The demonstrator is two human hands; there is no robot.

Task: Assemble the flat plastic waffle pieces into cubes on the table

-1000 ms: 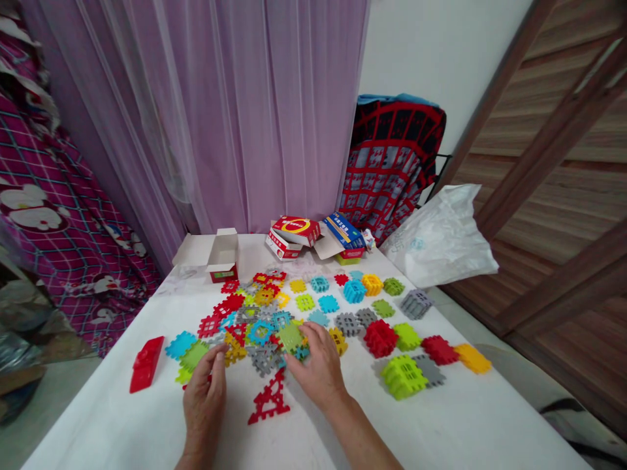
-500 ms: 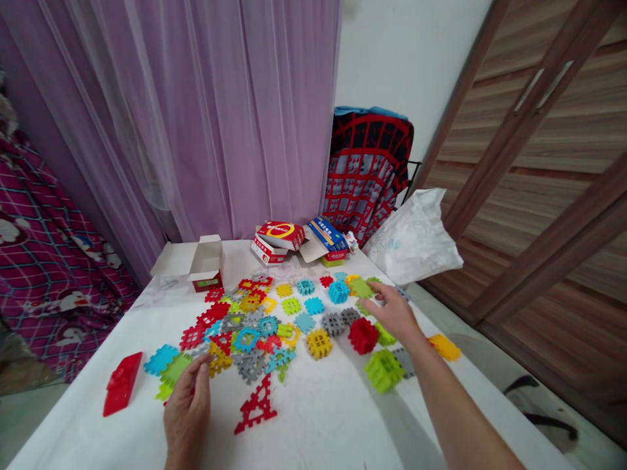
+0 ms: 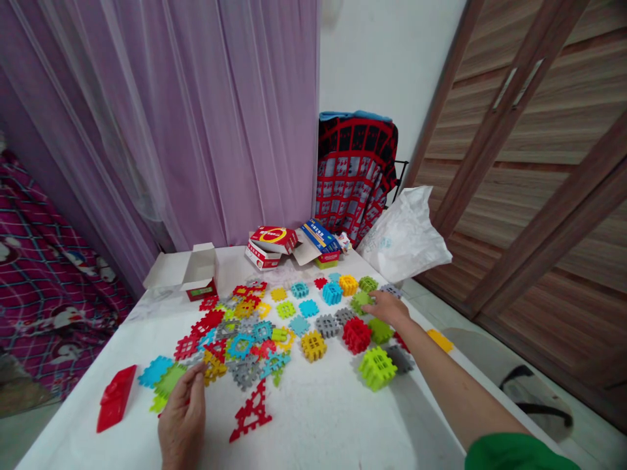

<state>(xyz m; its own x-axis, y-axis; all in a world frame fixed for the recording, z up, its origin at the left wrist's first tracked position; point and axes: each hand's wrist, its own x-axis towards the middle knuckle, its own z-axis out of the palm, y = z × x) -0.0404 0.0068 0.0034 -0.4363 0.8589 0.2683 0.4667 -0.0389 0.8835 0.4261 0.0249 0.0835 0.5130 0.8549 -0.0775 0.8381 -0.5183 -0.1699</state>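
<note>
My right hand (image 3: 389,307) reaches to the far right of the white table, its thumb and fingers on the edge of a light green toothed building tile (image 3: 361,301). Just beyond that tile stand a yellow toothed cube (image 3: 348,284) and a green one (image 3: 368,283). Nearer to me are a red cube (image 3: 356,334) and a bright green cube (image 3: 377,368). At the lower left, my left hand (image 3: 183,411) rests with fingers curled together and nothing visible in them. Beside it lie a green tile (image 3: 171,380) and a yellow toothed piece (image 3: 214,369).
Mixed toothed tiles and gears pile up left of centre, around a grey piece (image 3: 245,372). A red triangular frame (image 3: 252,412) lies in front. Opened cartons (image 3: 274,239) and a white plastic bag (image 3: 404,232) stand at the back. A red piece (image 3: 116,398) lies far left.
My right hand has lowered the light green tile toward the table, uncovering the yellow and green cubes behind it. The view has shifted slightly; my left hand stays about where it was.
</note>
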